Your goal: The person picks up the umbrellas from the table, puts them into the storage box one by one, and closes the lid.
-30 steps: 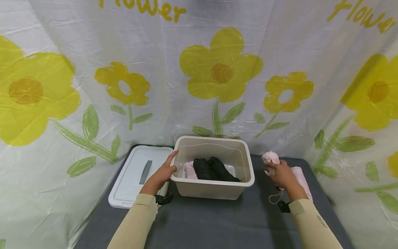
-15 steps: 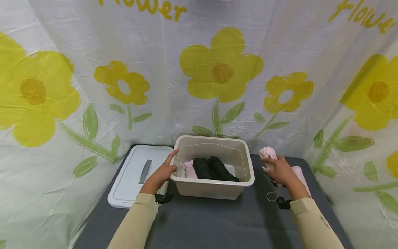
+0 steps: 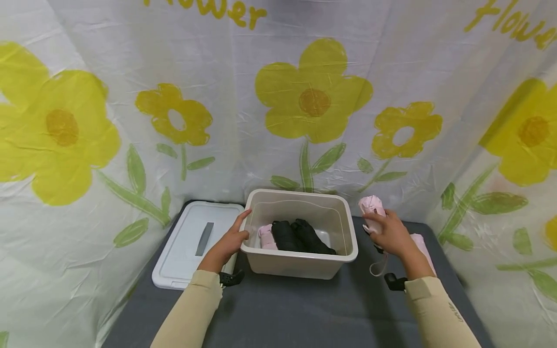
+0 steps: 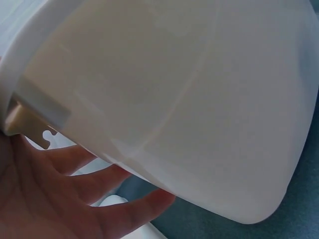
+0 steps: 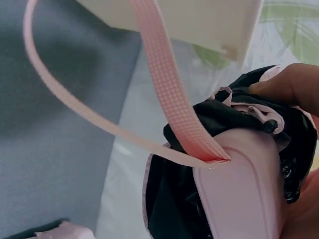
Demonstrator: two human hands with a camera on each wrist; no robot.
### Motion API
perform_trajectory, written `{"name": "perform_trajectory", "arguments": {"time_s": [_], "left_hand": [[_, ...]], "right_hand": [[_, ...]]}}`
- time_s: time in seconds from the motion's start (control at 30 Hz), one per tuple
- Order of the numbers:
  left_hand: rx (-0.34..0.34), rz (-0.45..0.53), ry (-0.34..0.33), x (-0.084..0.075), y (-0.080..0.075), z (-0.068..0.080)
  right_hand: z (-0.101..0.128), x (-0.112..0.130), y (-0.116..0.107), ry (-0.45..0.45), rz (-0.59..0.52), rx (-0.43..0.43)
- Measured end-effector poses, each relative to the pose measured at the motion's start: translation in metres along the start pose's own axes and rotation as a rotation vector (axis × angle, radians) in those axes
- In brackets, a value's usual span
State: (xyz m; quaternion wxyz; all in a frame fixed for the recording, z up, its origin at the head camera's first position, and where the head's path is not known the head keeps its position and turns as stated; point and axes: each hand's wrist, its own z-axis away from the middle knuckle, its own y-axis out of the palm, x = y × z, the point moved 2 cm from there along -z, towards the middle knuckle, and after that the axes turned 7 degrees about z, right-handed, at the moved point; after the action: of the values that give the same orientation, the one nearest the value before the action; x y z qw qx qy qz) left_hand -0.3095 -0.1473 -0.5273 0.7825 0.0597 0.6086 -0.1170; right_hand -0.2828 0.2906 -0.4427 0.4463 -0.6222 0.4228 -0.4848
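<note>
In the head view my right hand (image 3: 393, 237) holds a folded pink umbrella (image 3: 372, 205) over the table's right side, right of a beige storage bin (image 3: 300, 268). The right wrist view shows the umbrella's pink handle (image 5: 239, 184), its woven strap (image 5: 164, 74) hanging in a loop, and dark inner fabric bunched under my thumb. My left hand (image 3: 228, 246) grips the bin's left rim, with several fingers spread against the outer wall (image 4: 164, 109). Inside the bin lie two rolled black bundles (image 3: 285, 237) and a pink one (image 3: 267, 237).
A white lid (image 3: 184, 258) with a grey handle lies left of the bin. Another pink rolled item (image 3: 422, 251) lies on the dark table (image 3: 304, 314), partly behind my right forearm. A flower-printed curtain (image 3: 235, 121) hangs close behind the bin.
My right hand has moved left and slightly up with the pink umbrella, its strap loop swinging along. My left hand stays on the bin's rim.
</note>
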Motion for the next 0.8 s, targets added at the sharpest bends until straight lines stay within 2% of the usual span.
{"name": "perform_trajectory", "arguments": {"time_s": [0.13, 0.4, 0.63, 0.8], "left_hand": [[0.007, -0.004, -0.002, -0.004, 0.001, 0.002], [0.038, -0.007, -0.012, -0.023, 0.004, 0.016], [-0.003, -0.034, 0.013, -0.006, 0.000, 0.002], [-0.014, -0.038, 0.020, -0.001, 0.000, -0.001]], "right_hand": [[0.000, 0.004, -0.004, -0.002, -0.007, -0.014], [-0.001, 0.015, -0.014, -0.016, -0.031, -0.024], [-0.002, 0.024, -0.021, -0.049, -0.045, -0.055], [-0.002, 0.030, -0.025, -0.087, -0.040, -0.076]]}}
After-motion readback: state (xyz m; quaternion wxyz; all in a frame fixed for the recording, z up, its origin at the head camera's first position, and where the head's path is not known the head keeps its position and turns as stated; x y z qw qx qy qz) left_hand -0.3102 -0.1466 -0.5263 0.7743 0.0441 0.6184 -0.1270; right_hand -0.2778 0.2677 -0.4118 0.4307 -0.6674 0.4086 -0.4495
